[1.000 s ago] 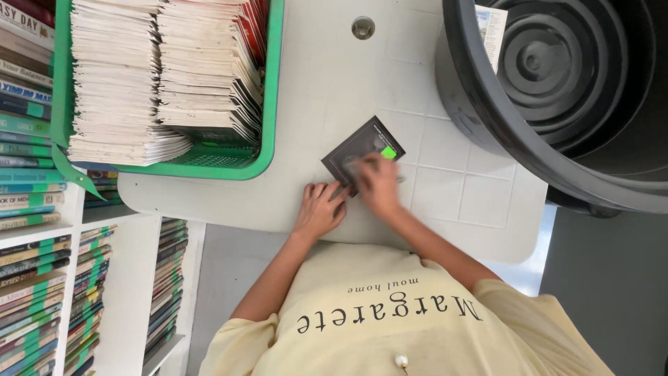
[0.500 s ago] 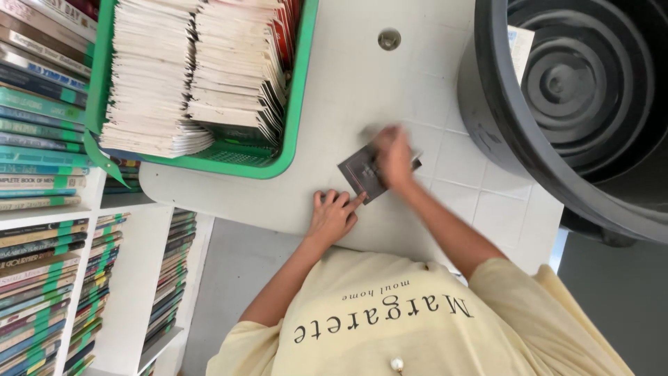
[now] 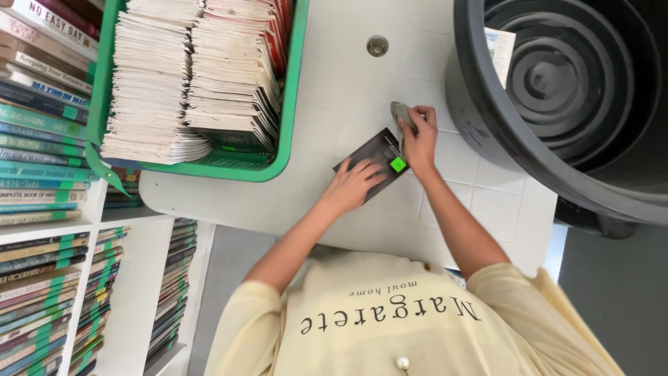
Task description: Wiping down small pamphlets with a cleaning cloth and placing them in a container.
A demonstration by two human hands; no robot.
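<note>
Beside green crate (image 3: pixel 291 104): left hand (image 3: pixel 351 186) flat, pinning dark booklet (image 3: pixel 372 159); right hand (image 3: pixel 419 138) gripping grey cloth (image 3: pixel 401 113) at booklet's far edge.

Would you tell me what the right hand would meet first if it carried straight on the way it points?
Probably the round metal fitting in the white table; the right hand has only bare tabletop before it.

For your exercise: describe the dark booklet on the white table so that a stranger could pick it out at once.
Start at the white table, between the green basket of pale booklets and the big black tub. The dark booklet lies flat under both hands, alone in being near black with a bright green square sticker.
</note>
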